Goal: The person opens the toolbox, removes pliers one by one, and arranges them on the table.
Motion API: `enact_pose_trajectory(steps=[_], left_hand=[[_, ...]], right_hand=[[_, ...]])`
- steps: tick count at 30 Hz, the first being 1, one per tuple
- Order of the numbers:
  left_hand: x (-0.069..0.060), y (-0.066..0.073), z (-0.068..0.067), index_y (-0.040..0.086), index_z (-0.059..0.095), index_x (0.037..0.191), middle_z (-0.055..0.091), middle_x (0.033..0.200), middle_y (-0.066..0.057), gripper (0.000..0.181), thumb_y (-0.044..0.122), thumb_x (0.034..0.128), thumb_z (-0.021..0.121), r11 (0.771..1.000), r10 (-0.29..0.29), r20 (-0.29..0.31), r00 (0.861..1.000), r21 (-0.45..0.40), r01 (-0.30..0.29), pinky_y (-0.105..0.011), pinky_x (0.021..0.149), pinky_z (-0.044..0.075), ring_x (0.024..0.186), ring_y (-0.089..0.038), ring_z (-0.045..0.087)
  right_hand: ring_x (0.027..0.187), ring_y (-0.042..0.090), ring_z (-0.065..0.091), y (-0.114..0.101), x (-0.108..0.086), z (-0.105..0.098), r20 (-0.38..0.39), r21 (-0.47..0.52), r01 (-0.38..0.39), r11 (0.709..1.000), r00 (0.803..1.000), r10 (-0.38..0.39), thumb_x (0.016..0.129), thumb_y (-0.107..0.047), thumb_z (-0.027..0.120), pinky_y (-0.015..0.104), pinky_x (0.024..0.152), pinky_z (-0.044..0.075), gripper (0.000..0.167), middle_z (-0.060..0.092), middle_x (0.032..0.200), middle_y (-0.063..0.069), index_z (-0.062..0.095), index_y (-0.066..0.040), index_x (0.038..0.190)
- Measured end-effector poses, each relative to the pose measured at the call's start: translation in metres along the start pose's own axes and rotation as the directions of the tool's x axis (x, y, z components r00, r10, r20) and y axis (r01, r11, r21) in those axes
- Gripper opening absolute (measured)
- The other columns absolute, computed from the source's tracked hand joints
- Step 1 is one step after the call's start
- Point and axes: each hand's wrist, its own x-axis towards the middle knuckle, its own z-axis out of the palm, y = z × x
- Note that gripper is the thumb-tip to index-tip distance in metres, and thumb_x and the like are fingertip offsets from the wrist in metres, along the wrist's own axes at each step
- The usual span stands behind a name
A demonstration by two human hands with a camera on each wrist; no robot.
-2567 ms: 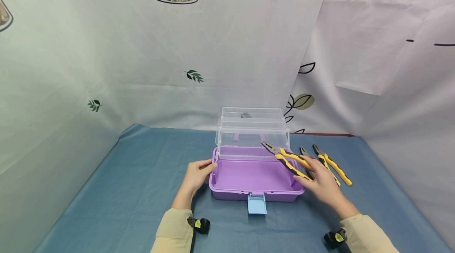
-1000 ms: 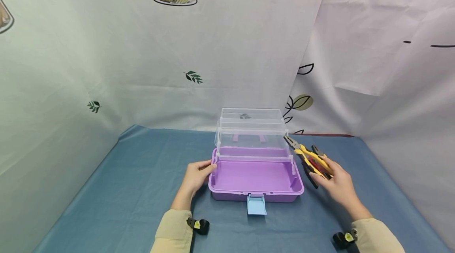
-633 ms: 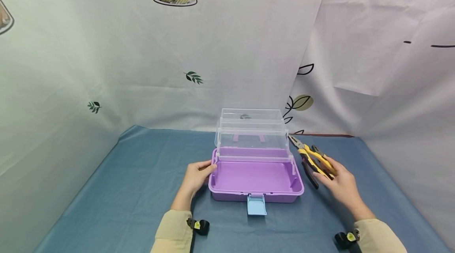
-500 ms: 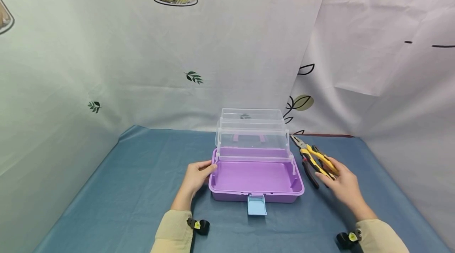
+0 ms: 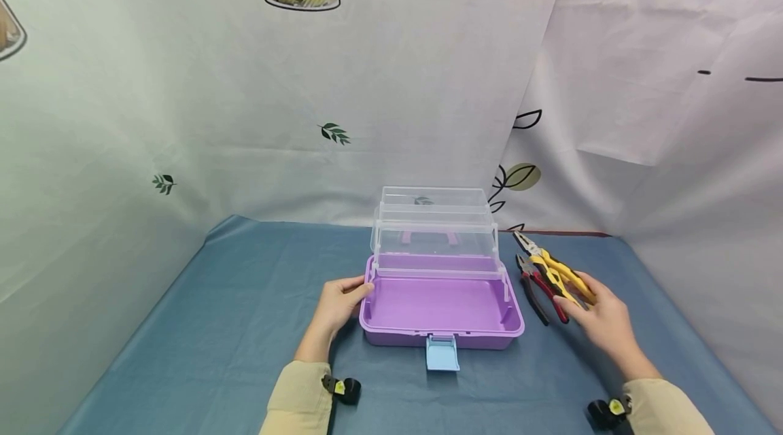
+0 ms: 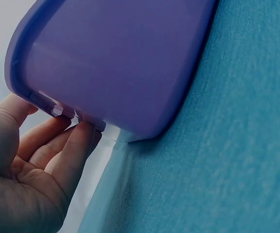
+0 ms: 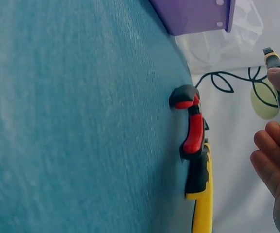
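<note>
A purple plastic toolbox (image 5: 397, 338) with raised clear trays (image 5: 436, 239) stands on the table, its bottom bare inside. My left hand (image 5: 335, 302) pinches its left rim, thumb on top and fingers beneath, as the left wrist view shows. To the right of the box, my right hand (image 5: 605, 323) holds yellow-and-black pliers (image 5: 537, 258) by the handles, raised with the nose pointing away. Beneath them lie red-and-black pliers (image 5: 527, 273). Another yellow-and-black pair of pliers (image 7: 201, 187) lies on the cloth in the right wrist view; the held pair largely hides it from the head camera.
A light-blue latch (image 5: 442, 353) hangs from the box's front. Blue cloth (image 5: 257, 326) covers the table. White patterned fabric (image 5: 245, 81) rises behind it and along both sides. Both wrists wear small black cameras (image 5: 349, 390).
My right hand has carried the yellow-and-black pliers from over the box's right side rightward, uncovering the red-handled pair and covering the other yellow one. My left hand stays on the rim.
</note>
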Motion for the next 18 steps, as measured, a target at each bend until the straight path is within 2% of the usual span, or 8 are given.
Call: enact_pose_trajectory(steps=[4, 6, 8, 11, 18], left_hand=[[0.001, -0.001, -0.001, -0.001, 0.064, 0.12, 0.068, 0.109, -0.022, 0.04, 0.019, 0.0856, 0.069, 1.0, 0.003, -0.002, 1.0, 0.015, -0.002, -0.032, 0.067, 0.059, 0.082, -0.023, 0.07], [0.001, -0.001, -0.001, 0.0, 0.064, 0.12, 0.068, 0.109, -0.022, 0.04, 0.02, 0.0853, 0.07, 1.0, 0.002, -0.002, 1.0, 0.021, -0.002, -0.033, 0.067, 0.059, 0.083, -0.024, 0.07], [0.001, -0.001, -0.001, 0.0, 0.064, 0.12, 0.068, 0.109, -0.022, 0.041, 0.021, 0.0853, 0.07, 1.0, 0.007, 0.0, 1.0, 0.028, -0.007, -0.033, 0.067, 0.059, 0.083, -0.025, 0.07], [0.001, -0.001, 0.0, -0.001, 0.064, 0.12, 0.068, 0.109, -0.023, 0.041, 0.02, 0.0857, 0.069, 0.999, 0.007, 0.003, 1.0, 0.033, -0.007, -0.033, 0.067, 0.059, 0.084, -0.026, 0.07], [0.001, -0.002, -0.001, 0.0, 0.064, 0.119, 0.068, 0.108, -0.022, 0.039, 0.019, 0.0859, 0.069, 0.999, -0.002, -0.005, 1.0, 0.032, 0.002, -0.032, 0.065, 0.059, 0.08, -0.022, 0.07]], right_hand=[[0.103, 0.044, 0.052, 0.004, 0.0, -0.001, -0.011, -0.011, -0.008, 1.0, 1.0, 0.008, 0.084, -0.033, 0.071, 0.058, 0.082, 0.047, 0.069, 0.053, 0.122, 0.033, 0.044, 0.007, 0.134], [0.099, 0.042, 0.055, 0.007, 0.001, -0.002, -0.022, -0.019, -0.003, 1.0, 1.0, 0.003, 0.084, -0.032, 0.072, 0.047, 0.076, 0.053, 0.068, 0.056, 0.118, 0.032, 0.045, 0.007, 0.132], [0.096, 0.04, 0.059, 0.01, 0.002, -0.003, -0.031, -0.022, 0.004, 1.0, 0.999, -0.004, 0.083, -0.032, 0.072, 0.031, 0.068, 0.054, 0.067, 0.06, 0.113, 0.03, 0.047, 0.007, 0.131], [0.092, 0.038, 0.061, 0.014, 0.003, -0.005, -0.035, -0.029, 0.0, 1.0, 0.999, -0.001, 0.083, -0.032, 0.072, 0.016, 0.059, 0.045, 0.066, 0.063, 0.109, 0.029, 0.048, 0.008, 0.129], [0.094, 0.043, 0.062, 0.021, 0.003, -0.008, -0.018, -0.01, -0.04, 0.999, 0.999, 0.04, 0.086, -0.035, 0.069, 0.015, 0.055, 0.044, 0.067, 0.062, 0.11, 0.031, 0.046, 0.009, 0.13]])
